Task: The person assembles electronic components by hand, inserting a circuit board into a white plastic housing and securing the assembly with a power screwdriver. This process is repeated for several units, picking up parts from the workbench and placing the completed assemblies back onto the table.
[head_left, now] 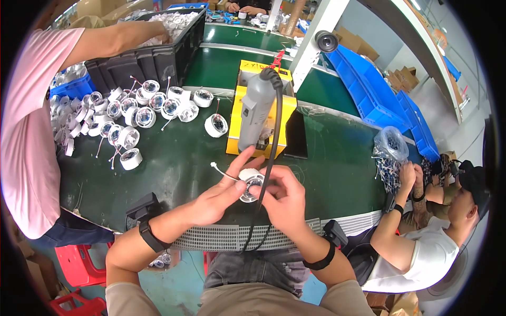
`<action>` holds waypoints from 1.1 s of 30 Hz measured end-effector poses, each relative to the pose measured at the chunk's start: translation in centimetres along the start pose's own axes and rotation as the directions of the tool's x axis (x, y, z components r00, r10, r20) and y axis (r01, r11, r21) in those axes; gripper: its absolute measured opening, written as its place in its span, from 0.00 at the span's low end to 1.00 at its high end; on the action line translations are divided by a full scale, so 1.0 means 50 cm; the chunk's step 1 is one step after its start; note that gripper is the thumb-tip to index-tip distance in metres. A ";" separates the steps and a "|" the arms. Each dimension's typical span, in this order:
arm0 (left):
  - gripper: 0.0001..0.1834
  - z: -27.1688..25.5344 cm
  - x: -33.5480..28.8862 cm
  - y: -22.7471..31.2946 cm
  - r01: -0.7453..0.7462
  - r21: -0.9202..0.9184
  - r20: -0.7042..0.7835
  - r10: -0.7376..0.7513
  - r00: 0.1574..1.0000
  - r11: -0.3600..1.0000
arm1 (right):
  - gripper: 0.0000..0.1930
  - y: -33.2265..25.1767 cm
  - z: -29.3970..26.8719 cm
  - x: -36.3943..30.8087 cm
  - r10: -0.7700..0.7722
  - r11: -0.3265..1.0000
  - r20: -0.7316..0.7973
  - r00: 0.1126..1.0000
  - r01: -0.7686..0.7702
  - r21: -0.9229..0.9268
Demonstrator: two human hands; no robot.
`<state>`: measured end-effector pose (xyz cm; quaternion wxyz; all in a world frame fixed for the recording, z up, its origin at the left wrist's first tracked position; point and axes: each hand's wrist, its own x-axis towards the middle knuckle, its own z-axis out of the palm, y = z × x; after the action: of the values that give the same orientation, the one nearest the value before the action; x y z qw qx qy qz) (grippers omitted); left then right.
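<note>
Over the front of the green work table, a small white round housing [253, 178] with circuit parts inside sits between my two hands. My left hand [215, 200] grips its left side with the thumb, and the other fingers stretch away behind it. From the right, my right hand [285, 199] pinches the housing's edge with thumb and fingers. A thin white lead with a small connector [213, 165] sticks out to the left. Just beyond, a grey handheld power tool [256, 108] leans against a yellow box [238, 126]. Its black cable [276, 126] hangs down in front of my right hand.
Many similar white housings [143, 117] with leads lie at the left. Behind them stands a black crate [182, 52] that a person in pink reaches into. At the right, another person handles wires beside a plastic bag [390, 145]. Blue bins [369, 89] line the far right.
</note>
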<state>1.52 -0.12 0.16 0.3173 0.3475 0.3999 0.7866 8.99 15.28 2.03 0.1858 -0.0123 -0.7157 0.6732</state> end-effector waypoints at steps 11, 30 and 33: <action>0.26 -0.023 0.004 0.050 0.201 0.165 -0.120 -0.183 0.976 0.966 | 0.14 -0.015 -0.006 0.049 -0.072 0.966 0.175 0.982 0.112 -0.233; 0.20 -0.017 0.014 0.047 0.270 0.415 -0.207 -0.199 0.958 0.869 | 0.27 0.005 0.013 0.072 -0.414 0.848 -0.057 0.909 0.362 -0.386; 0.20 -0.025 0.012 0.032 0.346 0.261 -0.294 -0.267 0.918 0.901 | 0.34 -0.038 0.071 0.116 -0.357 0.852 -0.003 0.934 0.325 -0.410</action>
<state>-0.17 -0.93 1.17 0.3269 0.2225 0.6043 0.6917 3.03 13.24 5.21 0.3237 0.0502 -0.8216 0.4665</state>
